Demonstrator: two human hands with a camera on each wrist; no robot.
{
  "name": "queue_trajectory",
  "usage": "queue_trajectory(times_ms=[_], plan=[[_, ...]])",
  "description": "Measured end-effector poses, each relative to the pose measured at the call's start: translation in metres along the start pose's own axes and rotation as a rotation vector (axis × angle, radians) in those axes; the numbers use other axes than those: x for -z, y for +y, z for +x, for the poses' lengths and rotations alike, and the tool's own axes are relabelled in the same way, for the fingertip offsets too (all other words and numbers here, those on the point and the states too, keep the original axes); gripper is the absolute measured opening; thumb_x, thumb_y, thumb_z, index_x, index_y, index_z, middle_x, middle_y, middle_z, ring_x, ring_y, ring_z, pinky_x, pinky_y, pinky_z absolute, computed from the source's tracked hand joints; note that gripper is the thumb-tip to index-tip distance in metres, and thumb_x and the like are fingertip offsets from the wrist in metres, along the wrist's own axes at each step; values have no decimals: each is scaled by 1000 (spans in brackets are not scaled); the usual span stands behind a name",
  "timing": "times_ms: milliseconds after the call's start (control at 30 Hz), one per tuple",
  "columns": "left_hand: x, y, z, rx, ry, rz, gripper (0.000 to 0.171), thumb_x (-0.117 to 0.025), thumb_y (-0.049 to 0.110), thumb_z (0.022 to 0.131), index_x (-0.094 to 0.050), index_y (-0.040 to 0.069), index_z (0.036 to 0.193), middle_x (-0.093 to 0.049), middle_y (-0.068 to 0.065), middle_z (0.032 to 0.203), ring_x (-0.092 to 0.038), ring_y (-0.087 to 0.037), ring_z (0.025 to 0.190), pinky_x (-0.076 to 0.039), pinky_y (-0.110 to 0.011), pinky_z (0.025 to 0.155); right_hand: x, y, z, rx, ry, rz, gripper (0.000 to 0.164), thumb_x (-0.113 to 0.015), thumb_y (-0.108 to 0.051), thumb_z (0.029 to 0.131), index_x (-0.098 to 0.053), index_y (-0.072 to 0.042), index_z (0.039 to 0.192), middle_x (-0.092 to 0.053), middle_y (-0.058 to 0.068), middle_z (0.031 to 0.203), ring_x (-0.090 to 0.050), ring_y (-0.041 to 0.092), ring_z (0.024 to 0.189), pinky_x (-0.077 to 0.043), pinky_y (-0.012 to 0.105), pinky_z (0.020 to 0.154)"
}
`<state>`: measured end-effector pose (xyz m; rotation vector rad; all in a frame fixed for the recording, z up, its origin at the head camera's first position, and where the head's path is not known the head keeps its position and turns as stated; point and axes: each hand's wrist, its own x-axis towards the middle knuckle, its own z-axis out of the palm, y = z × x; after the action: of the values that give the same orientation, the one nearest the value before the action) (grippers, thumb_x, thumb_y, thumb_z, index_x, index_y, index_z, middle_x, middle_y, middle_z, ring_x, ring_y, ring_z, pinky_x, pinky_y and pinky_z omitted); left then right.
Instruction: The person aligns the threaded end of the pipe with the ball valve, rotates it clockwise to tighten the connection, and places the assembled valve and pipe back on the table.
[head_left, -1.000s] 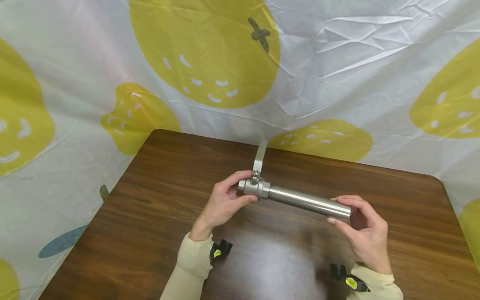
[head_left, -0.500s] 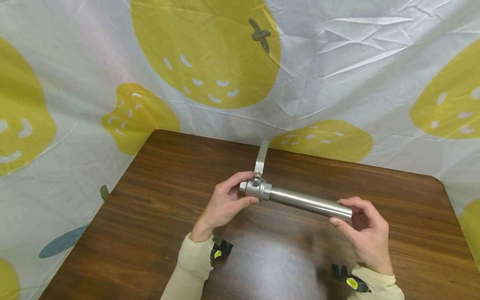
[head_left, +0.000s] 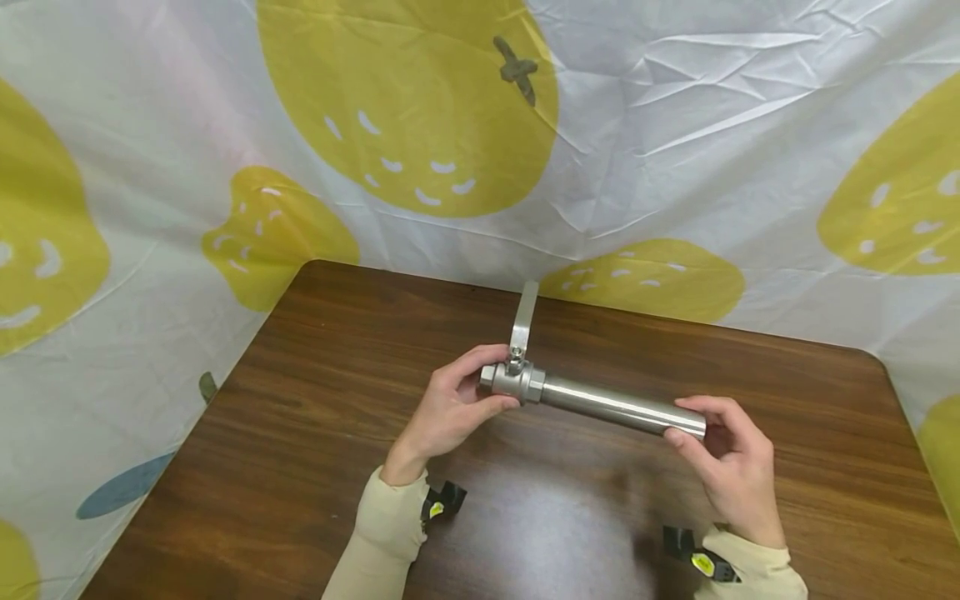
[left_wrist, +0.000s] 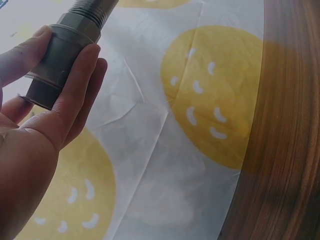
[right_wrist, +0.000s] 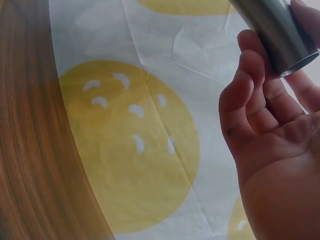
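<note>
A silver ball valve (head_left: pixel 512 382) with a flat lever handle (head_left: pixel 524 321) is joined to one end of a smooth metal pipe (head_left: pixel 611 406). My left hand (head_left: pixel 446 412) grips the valve body between thumb and fingers. At the pipe's far end, my right hand (head_left: pixel 731 458) holds it the same way, with the open pipe mouth facing the palm. Thread shows beyond the valve's hex collar (left_wrist: pixel 80 25) in the left wrist view. The lever points away from me, across the pipe's line. Valve and pipe are held above the table, slanting down to the right in the head view.
Beneath the hands lies a brown wood-grain table (head_left: pixel 360 333). White cloth (head_left: pixel 675 183) printed with yellow fruit hangs along its back and sides. Black wrist straps (head_left: pixel 442 504) sit over the pale sleeves (head_left: pixel 386 517).
The right fingers and thumb have shifted slightly on the pipe's end. The valve and pipe have moved a touch to the right; both hands keep their hold.
</note>
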<state>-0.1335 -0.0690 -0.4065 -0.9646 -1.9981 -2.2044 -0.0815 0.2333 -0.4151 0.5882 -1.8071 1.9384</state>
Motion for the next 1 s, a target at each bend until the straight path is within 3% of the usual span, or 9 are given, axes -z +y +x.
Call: queue_trajectory(times_ms=[400,533,667,800,900,1000], plan=[[-2,2,1,9,2,-1,52,-68,-8,72,-48,-5,120,-49,-18,118,-51,-17,97,-50,-22,79,0,-5,2,-33,26,-194,27,-58,24,70,-56,15,95,-67,-3,79,-58,1,65,-45,10,54],[-1,2,0,17,8,10,52,-68,-6,72,-48,-4,120,-49,-17,118,-51,-17,97,-50,-22,79,2,-1,1,-26,7,-148,31,-60,24,68,-55,16,98,-67,-1,81,-59,3,67,-46,11,55],[2,2,-1,15,17,14,52,-69,-6,72,-49,-3,120,-50,-16,117,-50,-18,98,-49,-23,79,1,-2,1,-13,-30,-75,46,-65,26,60,-51,18,103,-67,6,90,-60,7,75,-47,12,59],[3,3,-1,8,26,5,52,-68,-8,72,-49,-3,120,-51,-17,117,-50,-18,99,-49,-23,80,0,-4,0,10,-57,-39,57,-65,31,54,-46,20,107,-65,12,100,-60,11,88,-48,13,73],[4,3,-1,5,32,-3,53,-67,-11,71,-49,-4,120,-51,-17,117,-50,-18,98,-49,-22,80,0,-5,-1,14,-58,-61,57,-63,32,54,-46,20,108,-66,11,99,-61,12,91,-48,16,79],[5,3,-1,1,31,-7,53,-67,-12,71,-49,-5,120,-50,-18,117,-50,-17,99,-49,-21,80,0,-6,-1,11,-51,-120,55,-64,31,55,-48,18,106,-67,8,94,-62,11,86,-49,15,77]])
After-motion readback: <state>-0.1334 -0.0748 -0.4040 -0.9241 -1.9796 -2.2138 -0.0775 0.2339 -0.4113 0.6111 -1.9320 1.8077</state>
